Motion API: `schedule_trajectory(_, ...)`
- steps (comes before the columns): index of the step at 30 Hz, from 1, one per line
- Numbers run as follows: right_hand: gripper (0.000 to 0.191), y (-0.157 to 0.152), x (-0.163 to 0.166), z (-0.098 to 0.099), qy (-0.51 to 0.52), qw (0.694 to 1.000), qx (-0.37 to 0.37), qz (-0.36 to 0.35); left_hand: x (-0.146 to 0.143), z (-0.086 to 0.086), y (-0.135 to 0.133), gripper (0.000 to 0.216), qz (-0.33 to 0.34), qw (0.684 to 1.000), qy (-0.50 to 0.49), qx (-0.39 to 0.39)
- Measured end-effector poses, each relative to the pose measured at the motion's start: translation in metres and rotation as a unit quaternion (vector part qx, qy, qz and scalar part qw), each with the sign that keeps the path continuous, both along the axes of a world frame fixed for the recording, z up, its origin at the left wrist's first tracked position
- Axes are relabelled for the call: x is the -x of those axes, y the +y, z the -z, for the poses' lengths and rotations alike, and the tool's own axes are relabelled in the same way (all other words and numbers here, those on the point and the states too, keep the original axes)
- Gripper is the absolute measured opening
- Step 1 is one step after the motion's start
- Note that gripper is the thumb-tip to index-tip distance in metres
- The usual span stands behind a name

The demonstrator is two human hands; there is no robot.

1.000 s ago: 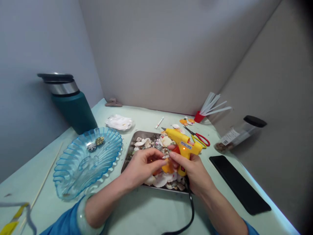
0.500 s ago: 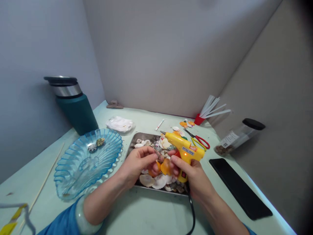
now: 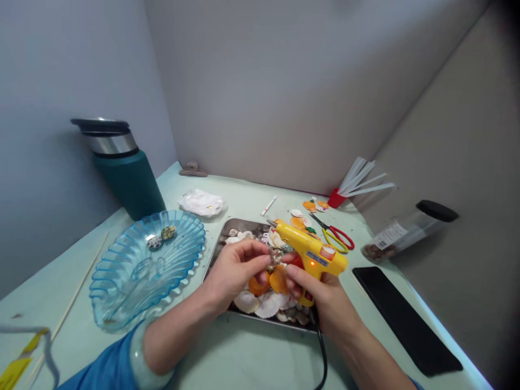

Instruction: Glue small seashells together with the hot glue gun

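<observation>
My right hand grips the handle of a yellow hot glue gun, its nozzle pointing left and its orange light on. My left hand pinches a small brownish shell just below the nozzle. Both hands hover over a metal tray filled with white and orange shells. The gun's black cord runs down towards me.
A blue shell-shaped glass dish with two small shells lies at the left, and a teal flask stands behind it. Red-and-yellow scissors, a red cup of glue sticks, a tipped jar and a black phone sit to the right.
My hands have stayed over the tray. The glue gun has tilted and shifted slightly right, and my left fingers have turned the small shell beneath the nozzle.
</observation>
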State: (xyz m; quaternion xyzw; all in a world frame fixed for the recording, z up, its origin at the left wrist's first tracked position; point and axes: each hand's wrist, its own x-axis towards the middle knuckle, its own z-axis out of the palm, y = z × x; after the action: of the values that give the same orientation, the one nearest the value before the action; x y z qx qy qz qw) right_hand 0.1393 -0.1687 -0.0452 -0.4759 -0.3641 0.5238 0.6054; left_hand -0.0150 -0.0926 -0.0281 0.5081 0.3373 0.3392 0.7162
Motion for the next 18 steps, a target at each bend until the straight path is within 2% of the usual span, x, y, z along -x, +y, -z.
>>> schedule_trajectory(6,0.030,-0.0013,0.0048,0.0004,-0.030,0.999,0.027,0.018,-0.0022,0.0029,-0.0048,0.021,-0.004,0.999,0.032,-0.021)
schedule_trajectory(10,0.028,-0.0027,0.0043,0.0019,-0.035,0.999,0.026,0.015,-0.0038,0.0041,-0.0072,0.018,0.013,0.998,0.046,-0.034)
schedule_trajectory(15,0.027,-0.0040,0.0040,0.0033,-0.059,0.998,0.023,0.014,-0.0028,0.0023,-0.0088,0.019,0.004,0.996,0.057,-0.065)
schedule_trajectory(18,0.028,-0.0038,0.0046,0.0038,-0.063,0.998,0.022,0.022,-0.0013,0.0000,-0.0080,0.019,0.017,0.997,0.050,-0.049)
